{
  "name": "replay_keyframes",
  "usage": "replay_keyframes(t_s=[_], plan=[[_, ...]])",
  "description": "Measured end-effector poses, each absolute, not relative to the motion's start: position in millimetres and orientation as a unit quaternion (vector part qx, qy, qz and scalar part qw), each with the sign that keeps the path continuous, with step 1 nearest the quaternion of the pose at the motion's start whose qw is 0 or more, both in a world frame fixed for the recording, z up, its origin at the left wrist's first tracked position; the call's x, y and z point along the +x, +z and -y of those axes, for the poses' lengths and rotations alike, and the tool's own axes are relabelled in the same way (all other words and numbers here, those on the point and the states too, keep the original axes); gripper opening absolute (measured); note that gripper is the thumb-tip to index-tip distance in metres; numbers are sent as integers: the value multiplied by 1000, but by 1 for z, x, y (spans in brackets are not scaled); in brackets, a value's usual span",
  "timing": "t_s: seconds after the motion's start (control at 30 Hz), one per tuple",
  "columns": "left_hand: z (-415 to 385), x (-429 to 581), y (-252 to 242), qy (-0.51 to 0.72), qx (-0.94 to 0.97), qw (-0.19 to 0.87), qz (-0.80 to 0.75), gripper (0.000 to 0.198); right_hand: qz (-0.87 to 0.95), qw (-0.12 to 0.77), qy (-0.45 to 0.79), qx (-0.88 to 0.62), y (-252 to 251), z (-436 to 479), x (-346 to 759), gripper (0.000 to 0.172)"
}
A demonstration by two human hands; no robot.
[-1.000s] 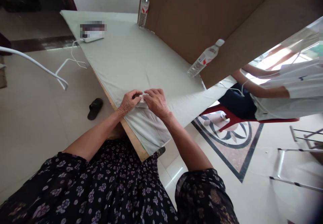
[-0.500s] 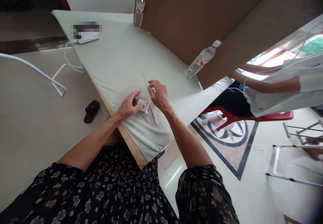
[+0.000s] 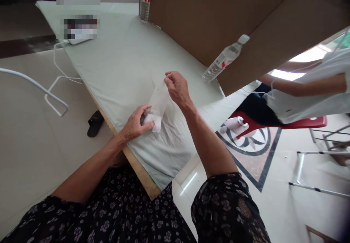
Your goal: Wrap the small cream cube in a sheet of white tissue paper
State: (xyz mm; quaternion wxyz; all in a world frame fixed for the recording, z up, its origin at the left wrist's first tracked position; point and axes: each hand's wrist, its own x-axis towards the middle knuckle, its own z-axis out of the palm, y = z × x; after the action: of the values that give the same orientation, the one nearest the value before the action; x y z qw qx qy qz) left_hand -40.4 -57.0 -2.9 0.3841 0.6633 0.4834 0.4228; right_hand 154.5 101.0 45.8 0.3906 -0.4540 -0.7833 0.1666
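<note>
A thin, translucent whitish sheet slants above the pale tablecloth, its material unclear. Its lower end is a folded white part, gripped between the thumb and fingers of my left hand near the table's edge. My right hand is up and to the right, its fingers pinched at the sheet's upper end. The exact spot of that pinch is partly hidden by the fingers.
One clear water bottle stands at the back; another bottle leans by a brown cardboard panel. A white device with a cable sits far left. Right, a person sits on a red chair.
My right hand has moved up and away from my left, and the sheet now stretches between them. Earlier only a small crumpled clear piece showed at my left hand. The view has shifted slightly.
</note>
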Motion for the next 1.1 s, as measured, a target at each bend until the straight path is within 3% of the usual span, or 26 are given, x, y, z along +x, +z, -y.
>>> replay_keyframes(t_s=[0.2,0.33,0.53,0.73,0.83,0.97,1.1], plan=[[57,-39,5,454,623,435,-465,57,786,398,177,-439,52,-135,148,19],[46,-39,13,458,528,526,-485,54,775,382,193,-464,51,-144,145,24],[15,-39,31,432,461,564,-532,37,692,451,228,-516,51,-92,166,33],[-3,-30,24,424,448,552,-561,35,728,248,280,-575,41,-24,154,38],[-7,-22,16,465,418,543,-561,38,729,219,240,-602,32,-22,142,33],[-11,-21,7,519,417,497,-556,42,699,296,262,-596,19,-32,148,15],[-8,-27,7,530,471,369,-601,36,604,432,364,-562,4,-33,167,20]])
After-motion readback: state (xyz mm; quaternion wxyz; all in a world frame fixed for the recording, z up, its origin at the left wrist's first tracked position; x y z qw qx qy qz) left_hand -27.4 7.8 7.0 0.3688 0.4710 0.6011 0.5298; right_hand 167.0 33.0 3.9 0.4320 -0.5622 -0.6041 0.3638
